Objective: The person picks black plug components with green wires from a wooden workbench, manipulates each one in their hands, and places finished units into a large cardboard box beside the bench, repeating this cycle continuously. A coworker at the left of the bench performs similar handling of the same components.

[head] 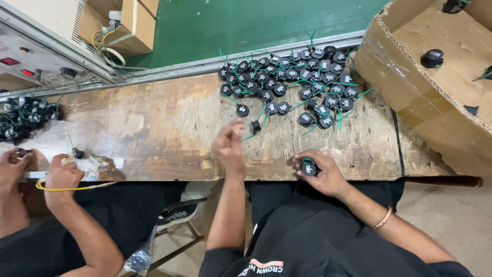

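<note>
The right hand [322,174] closes its grip on one small black part with a green wire [309,167] at the near edge of the surface [169,128]. The left hand [229,146] is empty, fingers loosely bent — the lone black part [254,126] lies just far-right of it, nearer than the pile [297,82].

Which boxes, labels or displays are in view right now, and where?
Large cardboard box: right of the bench, open, brown, a few black parts inside.
Smaller cardboard boxes: top left, brown.
Equipment panel: far left, pale grey, with two small red lit displays.
</note>
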`<state>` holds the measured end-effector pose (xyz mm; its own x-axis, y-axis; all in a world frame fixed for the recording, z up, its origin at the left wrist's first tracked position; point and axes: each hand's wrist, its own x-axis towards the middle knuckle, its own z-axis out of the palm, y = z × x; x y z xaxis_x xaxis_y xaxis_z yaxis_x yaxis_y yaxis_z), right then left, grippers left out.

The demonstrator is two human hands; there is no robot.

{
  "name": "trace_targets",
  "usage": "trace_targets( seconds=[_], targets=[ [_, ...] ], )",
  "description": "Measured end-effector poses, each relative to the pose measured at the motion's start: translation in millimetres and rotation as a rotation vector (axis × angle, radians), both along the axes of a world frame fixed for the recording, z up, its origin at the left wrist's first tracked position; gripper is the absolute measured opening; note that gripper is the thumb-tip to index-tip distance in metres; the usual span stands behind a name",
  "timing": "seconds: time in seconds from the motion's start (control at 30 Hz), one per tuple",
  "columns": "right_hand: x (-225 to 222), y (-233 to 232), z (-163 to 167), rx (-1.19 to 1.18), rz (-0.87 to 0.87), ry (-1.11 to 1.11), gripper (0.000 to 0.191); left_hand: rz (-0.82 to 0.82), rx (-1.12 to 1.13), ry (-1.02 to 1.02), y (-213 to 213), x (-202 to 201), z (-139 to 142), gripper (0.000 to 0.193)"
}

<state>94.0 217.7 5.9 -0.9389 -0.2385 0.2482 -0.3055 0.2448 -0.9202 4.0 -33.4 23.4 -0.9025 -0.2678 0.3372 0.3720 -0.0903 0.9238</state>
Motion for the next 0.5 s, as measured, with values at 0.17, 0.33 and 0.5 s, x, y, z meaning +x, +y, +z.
trace_targets(
  seconds=[0.17, 0.33, 0.5],
  targets=[
    [-0.4, -3.5, 13.7, 0.040, 0.048, 0.256, 0.032, 0.256, -0.472, -0.218, -7.4, -77.1, -26.8, 0.062],
    [-1.2, 1.4, 10.4, -0.030, 0.102, 0.205, 0.031, 0.103, -0.305, -0.122, -0.4, -68.8, -41.4, 0.031],
    [-3.0, 4.2, 7.7, -0.058, 0.070, 0.073, 0.031, -0.063, -0.556, 0.041, -7.8, -45.9, -29.1, 0.041]
  ],
)
